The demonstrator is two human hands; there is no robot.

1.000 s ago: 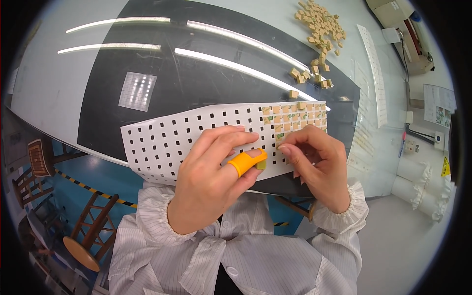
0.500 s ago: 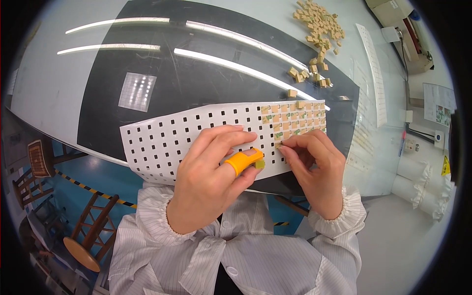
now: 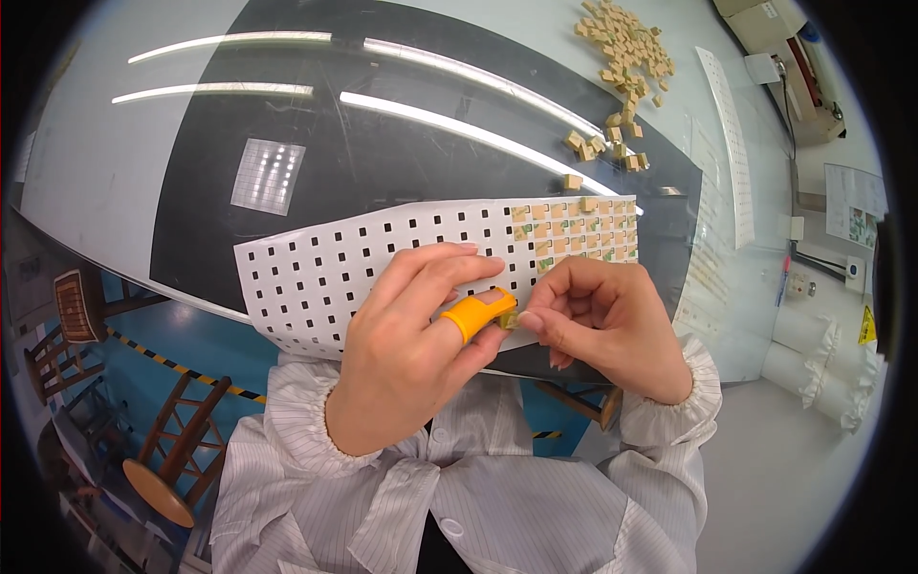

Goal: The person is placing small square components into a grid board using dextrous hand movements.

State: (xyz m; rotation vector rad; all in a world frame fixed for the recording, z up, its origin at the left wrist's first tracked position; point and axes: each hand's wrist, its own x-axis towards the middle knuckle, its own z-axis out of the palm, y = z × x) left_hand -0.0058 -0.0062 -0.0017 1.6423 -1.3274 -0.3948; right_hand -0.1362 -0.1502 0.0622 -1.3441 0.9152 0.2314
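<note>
A long white sheet with rows of square dark holes lies along the near side of the table. Small tan and green square pieces cover the holes at its right end. My left hand rests over the middle of the sheet, an orange sleeve on its index finger. Between that finger and the thumb it pinches a small yellow-green block. My right hand has its thumb and curled fingers brought together at the block's right side. Whatever they pinch is too small to make out.
Loose tan blocks lie heaped at the far right, with several more scattered nearer the sheet. The table bears a dark mat reflecting ceiling lights. A perforated white strip lies further right. Wooden stools stand below at left.
My right hand has drawn back from the pieces on the sheet toward the block in my left hand. The left hand has barely moved and still holds the block.
</note>
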